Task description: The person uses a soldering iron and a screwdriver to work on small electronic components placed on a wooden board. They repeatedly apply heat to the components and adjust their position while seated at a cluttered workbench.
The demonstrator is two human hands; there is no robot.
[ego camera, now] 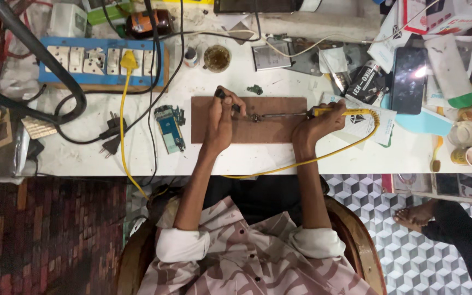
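Both hands working over brown board (249, 128): right hand (315, 128) clenched around yellow iron (334, 112), tip aimed at small part (254, 117) mid-board; left hand (220, 116) pinching black tool (220, 93), steadying beside part.

The left hand (222, 117) hides the small part it pinches, and the part at the iron (301, 114) tip is too small to tell.
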